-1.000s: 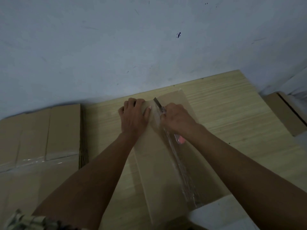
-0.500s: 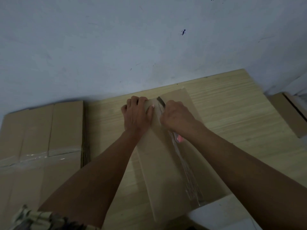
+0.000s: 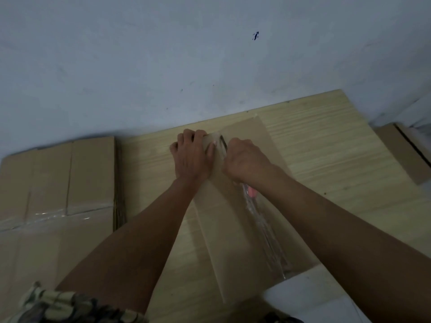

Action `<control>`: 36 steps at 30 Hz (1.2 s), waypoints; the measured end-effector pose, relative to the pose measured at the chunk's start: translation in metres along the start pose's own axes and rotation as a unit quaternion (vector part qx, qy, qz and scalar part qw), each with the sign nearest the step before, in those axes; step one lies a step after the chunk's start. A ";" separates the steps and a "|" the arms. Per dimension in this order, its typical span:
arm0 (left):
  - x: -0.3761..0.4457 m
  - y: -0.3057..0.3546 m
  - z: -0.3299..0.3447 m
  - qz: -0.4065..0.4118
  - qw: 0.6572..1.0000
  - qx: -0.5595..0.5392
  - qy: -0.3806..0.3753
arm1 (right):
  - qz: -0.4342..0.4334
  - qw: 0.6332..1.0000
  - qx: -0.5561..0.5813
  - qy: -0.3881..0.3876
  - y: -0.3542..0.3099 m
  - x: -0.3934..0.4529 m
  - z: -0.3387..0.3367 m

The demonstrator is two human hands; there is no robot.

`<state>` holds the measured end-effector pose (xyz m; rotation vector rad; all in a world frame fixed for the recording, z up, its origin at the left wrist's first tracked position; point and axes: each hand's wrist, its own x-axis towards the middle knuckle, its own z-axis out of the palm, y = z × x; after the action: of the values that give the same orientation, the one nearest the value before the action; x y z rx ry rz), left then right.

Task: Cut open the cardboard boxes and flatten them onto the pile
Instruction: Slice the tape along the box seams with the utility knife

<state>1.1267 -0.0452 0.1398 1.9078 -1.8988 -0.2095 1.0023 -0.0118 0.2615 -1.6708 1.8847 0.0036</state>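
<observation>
Near the middle of the frame, a cardboard box (image 3: 233, 217) lies on a pale wooden table (image 3: 326, 148), its long side running from the centre down toward the lower right. Clear tape (image 3: 263, 224) runs along its top seam, glossy and wrinkled. The left hand (image 3: 191, 157) grips the box's far end, fingers curled over the edge and the thumb laid along the top beside the tape. Just right of it, almost touching, the right hand (image 3: 245, 163) is closed in a fist round a utility knife (image 3: 250, 191); a pink piece of the handle shows below the wrist, and the dark blade tip pokes out above the knuckles at the far end of the taped seam. Whether the blade is in the tape cannot be told.

At the left of the frame, a pile of flattened boxes (image 3: 58, 194) lies against the table's left edge, with a strip of clear tape across the top sheet. Another cardboard box (image 3: 403, 155) sits off the table's right side at the right edge of the frame. A grey-white wall (image 3: 163, 54) fills the upper half. Patterned cloth (image 3: 58, 306) shows at the lower left corner, under the left forearm.
</observation>
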 end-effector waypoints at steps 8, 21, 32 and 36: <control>-0.002 -0.001 0.002 0.002 1.000 0.006 0.012 | 0.030 0.998 -0.025 -0.039 0.002 0.001 -0.008; -0.002 0.000 0.001 -0.005 1.000 0.007 0.006 | 0.041 0.998 -0.022 -0.044 0.014 -0.011 -0.005; -0.004 0.004 0.000 -0.020 1.000 -0.001 -0.010 | 0.018 0.999 -0.037 0.014 0.022 -0.027 0.026; -0.006 0.005 0.001 -0.020 1.000 -0.005 -0.009 | 0.024 0.998 -0.032 0.049 0.029 -0.030 0.039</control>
<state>1.1219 -0.0398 0.1399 1.9443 -1.8702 -0.2494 0.9940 0.0365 0.2320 -1.6943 2.0165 0.0015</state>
